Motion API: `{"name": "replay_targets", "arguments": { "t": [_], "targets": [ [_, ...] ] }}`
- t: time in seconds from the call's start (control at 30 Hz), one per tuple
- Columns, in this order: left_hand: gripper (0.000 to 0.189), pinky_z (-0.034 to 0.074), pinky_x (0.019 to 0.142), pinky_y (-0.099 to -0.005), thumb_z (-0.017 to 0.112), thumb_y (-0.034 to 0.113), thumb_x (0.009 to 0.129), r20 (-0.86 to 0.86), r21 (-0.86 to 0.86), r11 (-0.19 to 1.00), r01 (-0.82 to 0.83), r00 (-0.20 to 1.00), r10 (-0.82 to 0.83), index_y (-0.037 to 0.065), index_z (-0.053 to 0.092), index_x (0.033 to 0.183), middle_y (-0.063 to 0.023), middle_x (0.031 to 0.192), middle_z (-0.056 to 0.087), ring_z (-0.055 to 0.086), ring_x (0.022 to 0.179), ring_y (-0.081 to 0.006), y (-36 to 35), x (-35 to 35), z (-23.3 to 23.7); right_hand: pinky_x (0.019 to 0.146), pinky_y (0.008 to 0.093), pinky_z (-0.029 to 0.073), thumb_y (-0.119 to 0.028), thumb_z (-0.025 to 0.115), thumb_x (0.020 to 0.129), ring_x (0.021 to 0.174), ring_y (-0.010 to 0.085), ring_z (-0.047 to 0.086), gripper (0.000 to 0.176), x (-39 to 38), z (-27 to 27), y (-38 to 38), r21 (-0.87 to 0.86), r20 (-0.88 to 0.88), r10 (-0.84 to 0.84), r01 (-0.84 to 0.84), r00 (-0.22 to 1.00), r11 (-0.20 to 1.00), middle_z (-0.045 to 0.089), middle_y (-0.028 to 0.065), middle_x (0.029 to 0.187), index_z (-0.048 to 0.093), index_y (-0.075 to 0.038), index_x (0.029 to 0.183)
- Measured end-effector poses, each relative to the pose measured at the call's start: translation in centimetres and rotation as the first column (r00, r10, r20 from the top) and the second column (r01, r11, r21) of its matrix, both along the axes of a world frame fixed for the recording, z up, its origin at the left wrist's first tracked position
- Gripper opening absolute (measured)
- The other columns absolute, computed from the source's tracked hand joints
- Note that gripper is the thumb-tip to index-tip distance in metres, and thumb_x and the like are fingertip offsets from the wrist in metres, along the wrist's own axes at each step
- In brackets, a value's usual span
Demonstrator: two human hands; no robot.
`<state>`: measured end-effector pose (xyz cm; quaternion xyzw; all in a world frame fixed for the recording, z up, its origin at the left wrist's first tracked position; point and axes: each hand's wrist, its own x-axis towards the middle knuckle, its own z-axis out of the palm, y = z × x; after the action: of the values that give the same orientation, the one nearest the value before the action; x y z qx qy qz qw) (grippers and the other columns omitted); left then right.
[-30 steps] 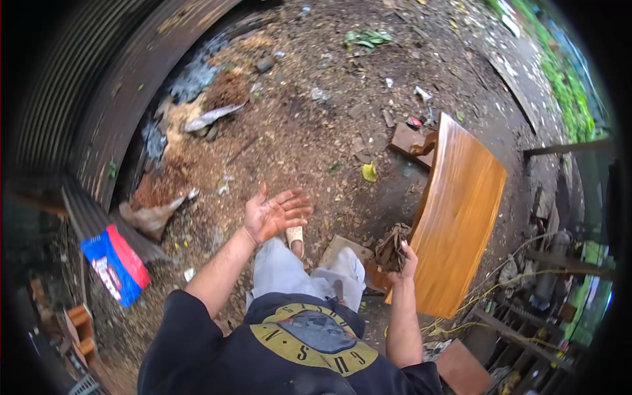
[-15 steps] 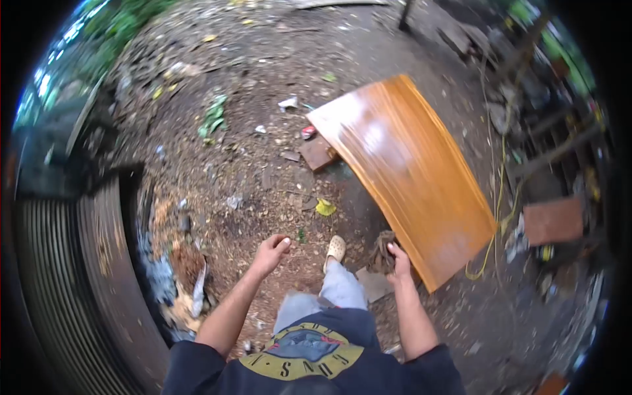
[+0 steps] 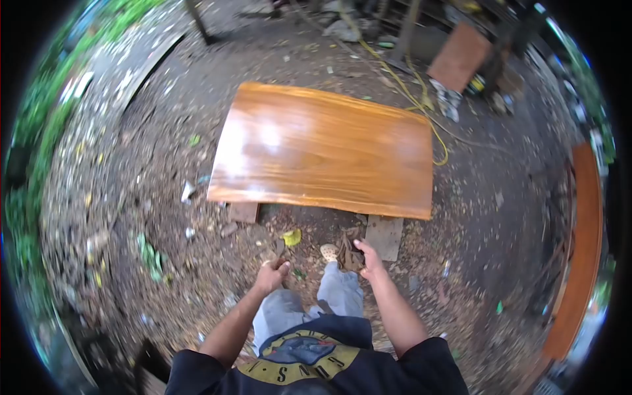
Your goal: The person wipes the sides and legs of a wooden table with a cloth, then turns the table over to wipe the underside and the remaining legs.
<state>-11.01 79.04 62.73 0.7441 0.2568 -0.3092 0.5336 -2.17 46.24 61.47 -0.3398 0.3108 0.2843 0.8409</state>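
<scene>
A glossy orange-brown wooden slab (image 3: pixel 322 151) lies raised off the ground ahead of me, with light reflecting at its left end. My right hand (image 3: pixel 372 260) is closed around a crumpled brown cloth (image 3: pixel 350 250), which hangs just short of the slab's near edge. On the left, my left hand (image 3: pixel 271 275) has its fingers curled near a small dark piece; whether it grips that piece is too blurred to tell. Neither hand touches the slab.
Supports (image 3: pixel 384 237) show under the slab's near edge. A yellow cord (image 3: pixel 401 85) runs behind it to the right. A reddish board (image 3: pixel 459 57) leans at the back right, and a long orange-brown plank (image 3: pixel 579 257) stands at the far right. Leaves and litter cover the ground.
The view has turned right, so the slab now lies crosswise in front of me. My right hand keeps the cloth, now farther left of the slab's right end. The long plank has come into view.
</scene>
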Motion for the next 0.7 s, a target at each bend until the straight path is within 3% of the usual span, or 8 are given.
{"name": "replay_targets", "arguments": {
  "t": [0.17,0.2,0.33,0.47,0.57,0.7],
  "targets": [
    [0.043,0.055,0.089,-0.0391,0.062,0.041,0.098,-0.121,0.138,0.906,0.400,0.915,-0.385,0.008,0.071,0.123,-0.0137,0.104,0.077,0.073,0.098,-0.0257,6.1,2.6,-1.0,0.086,0.0437,0.061,-0.015,0.060,0.100,0.099,0.0284,0.073,0.026,-9.3,-0.9,2.3,-0.107,-0.014,-0.285,0.281,0.959,0.954,0.071,0.0158,0.113,0.063,0.000,0.121],
    [0.046,0.055,0.091,-0.0414,0.061,0.046,0.097,-0.071,0.128,0.896,0.425,0.905,-0.419,0.009,0.072,0.123,-0.0155,0.108,0.077,0.074,0.101,-0.0302,7.1,2.4,-1.4,0.087,0.0444,0.061,-0.013,0.062,0.098,0.097,0.0302,0.073,0.026,-11.1,-0.4,3.2,-0.110,-0.062,-0.359,0.351,0.931,0.930,0.072,0.0161,0.109,0.064,0.002,0.119],
    [0.051,0.055,0.093,-0.0437,0.060,0.051,0.096,-0.129,0.206,0.786,0.583,0.812,-0.569,0.010,0.071,0.124,-0.0178,0.106,0.076,0.073,0.104,-0.0342,9.5,2.2,-3.0,0.087,0.0444,0.060,-0.013,0.065,0.095,0.096,0.0309,0.072,0.024,-17.1,0.1,5.7,-0.090,-0.204,-0.500,0.493,0.841,0.865,0.073,0.0150,0.107,0.066,0.002,0.115],
    [0.052,0.055,0.091,-0.0438,0.059,0.050,0.096,-0.133,0.152,0.744,0.651,0.759,-0.637,0.010,0.069,0.127,-0.0167,0.103,0.077,0.074,0.099,-0.0333,9.0,1.8,-4.0,0.086,0.0441,0.061,-0.012,0.067,0.092,0.096,0.0296,0.072,0.024,-21.4,-3.8,6.2,-0.181,-0.180,-0.623,0.597,0.761,0.781,0.073,0.0147,0.108,0.068,0.000,0.113],
    [0.050,0.056,0.090,-0.0366,0.062,0.044,0.099,-0.275,0.153,0.645,0.749,0.659,-0.700,0.005,0.067,0.129,-0.0141,0.110,0.076,0.074,0.095,-0.0219,5.1,3.1,0.2,0.084,0.0433,0.061,-0.009,0.068,0.091,0.097,0.0285,0.072,0.027,-21.9,-3.6,6.3,-0.297,-0.110,-0.692,0.641,0.713,0.708,0.072,0.0134,0.107,0.067,-0.001,0.117],
    [0.054,0.057,0.084,-0.0406,0.060,0.049,0.097,-0.199,0.202,0.541,0.816,0.575,-0.793,0.009,0.066,0.133,-0.0145,0.101,0.077,0.075,0.090,-0.0260,1.9,3.5,-2.3,0.084,0.0420,0.060,-0.006,0.067,0.091,0.096,0.0275,0.071,0.030,-23.5,-7.4,4.7,-0.336,-0.063,-0.732,0.676,0.679,0.656,0.071,0.0109,0.106,0.065,-0.002,0.121]
  ]
}}
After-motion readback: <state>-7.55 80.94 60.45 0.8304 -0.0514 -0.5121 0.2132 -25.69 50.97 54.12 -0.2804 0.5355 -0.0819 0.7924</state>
